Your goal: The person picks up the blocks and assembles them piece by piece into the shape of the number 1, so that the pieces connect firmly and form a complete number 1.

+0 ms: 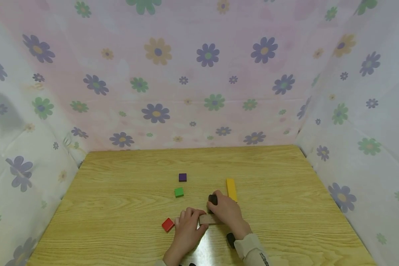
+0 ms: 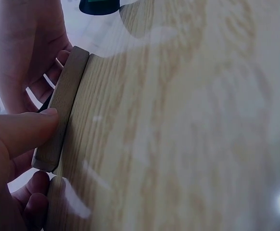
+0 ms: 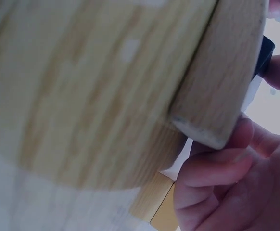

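Note:
A plain wooden block (image 1: 206,220) lies on the table with its long side facing me. My left hand (image 1: 188,229) grips its left end, and in the left wrist view the thumb (image 2: 39,126) presses on the block's near face. Just behind the block, my right hand (image 1: 228,210) pinches a small black piece (image 1: 212,200) between thumb and fingers. A dark corner of that piece (image 3: 265,55) shows past the wooden block in the right wrist view; the rest is hidden. Curled right fingers (image 3: 212,178) lie by the wooden block's end.
A red block (image 1: 167,225) lies left of my left hand. Farther back are a green block (image 1: 179,192) and a purple block (image 1: 183,177). A long yellow block (image 1: 231,189) lies beyond my right hand. Flowered cloth (image 1: 193,92) walls the table at the back and sides.

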`<state>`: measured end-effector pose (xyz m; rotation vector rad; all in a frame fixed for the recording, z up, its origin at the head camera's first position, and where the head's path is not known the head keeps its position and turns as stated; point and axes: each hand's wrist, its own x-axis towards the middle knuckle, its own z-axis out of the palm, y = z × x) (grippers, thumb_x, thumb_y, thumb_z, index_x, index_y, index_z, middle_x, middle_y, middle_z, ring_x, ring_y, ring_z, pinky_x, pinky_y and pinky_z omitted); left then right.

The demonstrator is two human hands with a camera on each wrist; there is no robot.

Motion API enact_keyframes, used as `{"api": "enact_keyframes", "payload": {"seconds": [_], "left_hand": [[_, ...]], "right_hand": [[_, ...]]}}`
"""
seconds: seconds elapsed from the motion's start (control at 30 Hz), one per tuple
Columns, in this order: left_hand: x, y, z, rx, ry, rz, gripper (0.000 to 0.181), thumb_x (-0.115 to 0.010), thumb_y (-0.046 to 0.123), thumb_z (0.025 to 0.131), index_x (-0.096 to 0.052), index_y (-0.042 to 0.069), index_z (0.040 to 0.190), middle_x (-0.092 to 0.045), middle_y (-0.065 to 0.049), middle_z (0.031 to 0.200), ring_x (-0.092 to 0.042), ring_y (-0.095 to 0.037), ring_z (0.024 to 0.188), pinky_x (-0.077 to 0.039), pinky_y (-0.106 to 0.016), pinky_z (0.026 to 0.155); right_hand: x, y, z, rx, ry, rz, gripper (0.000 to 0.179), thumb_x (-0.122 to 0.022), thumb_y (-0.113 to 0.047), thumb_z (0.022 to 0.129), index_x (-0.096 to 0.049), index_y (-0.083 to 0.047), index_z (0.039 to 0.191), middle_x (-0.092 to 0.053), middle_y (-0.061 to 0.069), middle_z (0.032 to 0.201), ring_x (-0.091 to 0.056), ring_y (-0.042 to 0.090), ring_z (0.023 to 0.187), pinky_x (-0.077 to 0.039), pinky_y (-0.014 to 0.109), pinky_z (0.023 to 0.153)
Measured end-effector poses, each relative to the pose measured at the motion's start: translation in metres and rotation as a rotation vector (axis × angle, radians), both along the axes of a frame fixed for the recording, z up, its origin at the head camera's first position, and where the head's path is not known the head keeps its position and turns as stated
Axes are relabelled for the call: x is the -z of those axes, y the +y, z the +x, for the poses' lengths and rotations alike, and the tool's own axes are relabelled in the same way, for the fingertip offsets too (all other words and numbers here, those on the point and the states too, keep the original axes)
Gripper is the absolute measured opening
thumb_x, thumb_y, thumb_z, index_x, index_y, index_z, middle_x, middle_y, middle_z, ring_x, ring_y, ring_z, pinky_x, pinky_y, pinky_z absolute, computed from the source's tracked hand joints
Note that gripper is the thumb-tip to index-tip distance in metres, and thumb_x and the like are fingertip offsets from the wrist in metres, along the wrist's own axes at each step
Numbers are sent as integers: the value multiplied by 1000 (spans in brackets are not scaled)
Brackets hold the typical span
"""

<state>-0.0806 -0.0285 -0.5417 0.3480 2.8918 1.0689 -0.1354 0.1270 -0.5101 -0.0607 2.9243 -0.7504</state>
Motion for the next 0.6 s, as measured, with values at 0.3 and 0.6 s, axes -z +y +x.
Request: {"api": "enact_keyframes", "payload": {"seconds": [0.3,0.6], "left_hand": [[2,0,0,-4,13,-8,30,-60,39,81,-56,28,108,-41,9,97,-29,-11,78,-18,-34,65],[2,1,0,-12,27,-12,30,-61,39,81,-57,26,107,-41,8,97,-31,-12,79,-18,-33,65]], "right_hand": [[1,1,2,-31,10,-15,43,-59,-38,80,-53,-11,112,-61,4,85,-49,15,59,-37,31,49],[2,3,3,-108,10,-30,47,-62,-40,77,-54,-14,115,-60,3,93,-52,15,69,-39,32,53]]}}
